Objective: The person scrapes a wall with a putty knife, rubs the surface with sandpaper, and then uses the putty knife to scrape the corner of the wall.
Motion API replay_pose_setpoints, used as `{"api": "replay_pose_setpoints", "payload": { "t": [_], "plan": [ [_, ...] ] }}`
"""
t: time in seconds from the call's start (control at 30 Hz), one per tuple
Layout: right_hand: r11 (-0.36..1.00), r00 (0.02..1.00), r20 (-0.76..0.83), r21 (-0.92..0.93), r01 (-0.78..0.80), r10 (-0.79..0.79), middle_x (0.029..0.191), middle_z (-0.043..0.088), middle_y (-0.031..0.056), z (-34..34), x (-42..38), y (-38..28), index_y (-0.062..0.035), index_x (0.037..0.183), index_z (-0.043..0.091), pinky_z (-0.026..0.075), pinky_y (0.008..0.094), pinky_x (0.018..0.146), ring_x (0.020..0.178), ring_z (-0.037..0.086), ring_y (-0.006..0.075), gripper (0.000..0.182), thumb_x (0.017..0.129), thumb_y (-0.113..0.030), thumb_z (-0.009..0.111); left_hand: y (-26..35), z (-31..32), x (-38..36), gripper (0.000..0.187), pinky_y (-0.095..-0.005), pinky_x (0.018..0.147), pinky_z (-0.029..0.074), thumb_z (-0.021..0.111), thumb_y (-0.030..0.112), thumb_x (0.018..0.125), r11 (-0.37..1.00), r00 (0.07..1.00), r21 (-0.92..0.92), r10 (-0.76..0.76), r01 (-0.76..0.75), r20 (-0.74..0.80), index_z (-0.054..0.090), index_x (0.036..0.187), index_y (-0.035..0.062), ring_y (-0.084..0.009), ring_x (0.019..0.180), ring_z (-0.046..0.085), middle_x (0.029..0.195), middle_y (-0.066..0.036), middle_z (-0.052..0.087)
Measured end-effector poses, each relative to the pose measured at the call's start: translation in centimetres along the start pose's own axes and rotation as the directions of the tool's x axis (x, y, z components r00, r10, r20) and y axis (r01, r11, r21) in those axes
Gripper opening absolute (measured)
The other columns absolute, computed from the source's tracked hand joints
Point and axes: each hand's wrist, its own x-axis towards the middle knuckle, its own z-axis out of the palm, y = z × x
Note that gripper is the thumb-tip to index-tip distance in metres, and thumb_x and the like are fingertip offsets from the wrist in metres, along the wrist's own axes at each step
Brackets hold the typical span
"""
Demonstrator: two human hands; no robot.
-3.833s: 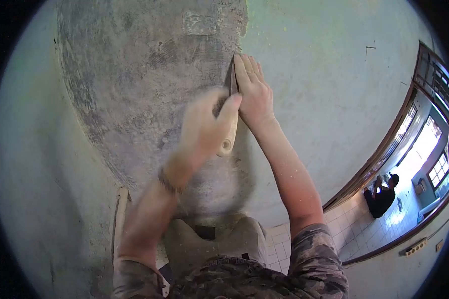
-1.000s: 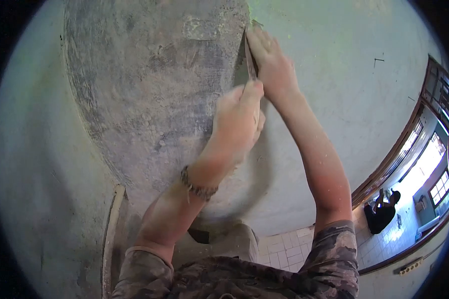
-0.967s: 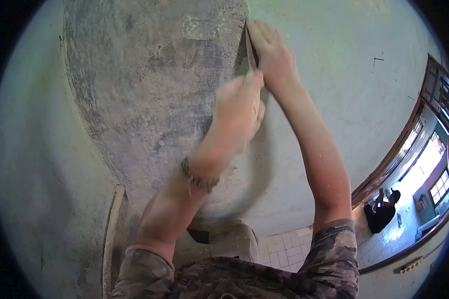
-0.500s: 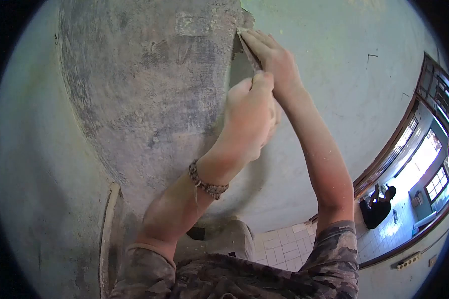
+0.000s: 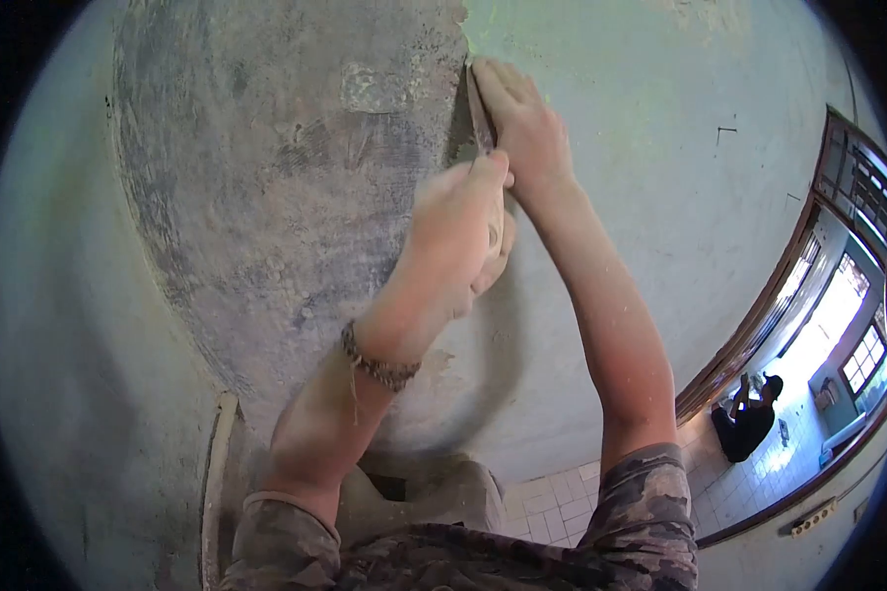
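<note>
My left hand [image 5: 458, 231], with a braided bracelet on its wrist, is closed around the handle of a scraper; the handle is mostly hidden in the fist. The narrow scraper blade [image 5: 479, 116] points up along the wall, its tip at the ragged edge of the pale green paint [image 5: 660, 167]. Stretched out beside the blade, the fingers of my right hand [image 5: 524, 123] lie flat against the painted side, fingertips close to the blade's tip. To the left of the blade spreads a bare grey patch of wall [image 5: 266, 187], rough and mottled.
A wall corner runs down the left side, with a wooden strip [image 5: 217, 473] low beside it. Below are floor tiles [image 5: 552, 507]. Through an opening at the right, a person [image 5: 747, 419] in dark clothes sits low near bright windows. A power strip [image 5: 814, 517] is at lower right.
Both hands and the scraper have shifted left in the view, and the left fist is slightly lower. The blade now stands more upright. My left hand keeps its grip; the view has shifted slightly.
</note>
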Motion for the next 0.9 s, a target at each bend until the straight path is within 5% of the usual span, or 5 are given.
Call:
{"api": "replay_pose_setpoints", "payload": {
  "t": [0.27, 0.57, 0.67, 0.77, 0.9],
  "plan": [
    [0.997, 0.994, -0.093, -0.052, 0.059, -0.063, 0.123, 0.058, 0.0129, 1.3, 0.6, 0.8, -0.0013, 0.119, 0.054, 0.046, 0.0406, 0.096, 0.114, 0.055, 0.0306, 0.039, 0.082, -0.013, 0.052, 1.1, -0.1, 0.1, 0.038, -0.0259, 0.029, 0.019, 0.05, 0.035, 0.096, 0.996, 0.998, 0.071, -0.061, 0.062, -0.02, 0.05, 0.111, -0.0005, -0.0097, 0.03, 0.03, 0.057, -0.005, 0.049],
    [1.0, 1.0, 0.005, 0.011, 0.019, -0.019, 0.118, 0.059, 0.0141, 0.4, 1.2, 1.4, -0.0066, 0.12, 0.055, 0.051, 0.0451, 0.086, 0.107, 0.057, 0.0348, 0.042, 0.079, -0.016, 0.055, 1.8, 0.9, 0.0, 0.038, -0.0261, 0.03, 0.02, 0.051, 0.034, 0.096, 0.996, 0.996, -0.004, -0.084, 0.084, -0.03, 0.049, 0.109, -0.0013, -0.01, 0.031, 0.031, 0.057, -0.007, 0.051],
    [0.998, 0.998, -0.054, -0.053, 0.03, -0.033, 0.119, 0.059, 0.0142, 0.6, 3.8, 2.8, -0.0069, 0.122, 0.053, 0.052, 0.0467, 0.083, 0.108, 0.057, 0.0354, 0.043, 0.08, -0.017, 0.054, 3.8, 0.9, 2.8, 0.036, -0.026, 0.03, 0.02, 0.051, 0.034, 0.096, 0.998, 0.997, -0.037, 0.047, -0.045, 0.066, 0.049, 0.107, -0.0008, -0.0102, 0.031, 0.031, 0.056, -0.008, 0.05],
    [0.994, 0.99, 0.136, -0.109, -0.014, 0.029, 0.121, 0.058, 0.0153, -0.7, 4.9, 2.9, -0.0086, 0.125, 0.05, 0.052, 0.0473, 0.083, 0.108, 0.057, 0.0364, 0.046, 0.08, -0.02, 0.054, 4.5, 2.1, 2.6, 0.036, -0.0262, 0.03, 0.02, 0.052, 0.034, 0.095, 0.998, 0.999, -0.055, 0.035, -0.034, 0.024, 0.049, 0.107, -0.0005, -0.0105, 0.031, 0.032, 0.056, -0.008, 0.05],
    [0.996, 0.996, -0.06, -0.067, 0.065, -0.069, 0.113, 0.061, 0.0171, 0.9, 3.4, 3.0, -0.0079, 0.119, 0.052, 0.052, 0.0477, 0.082, 0.102, 0.059, 0.0381, 0.044, 0.078, -0.022, 0.056, 3.2, 1.5, 1.3, 0.036, -0.026, 0.03, 0.02, 0.052, 0.034, 0.095, 0.999, 0.999, -0.027, -0.015, 0.016, 0.029, 0.05, 0.107, -0.0001, -0.0105, 0.031, 0.033, 0.058, -0.008, 0.051]
  ]
}}
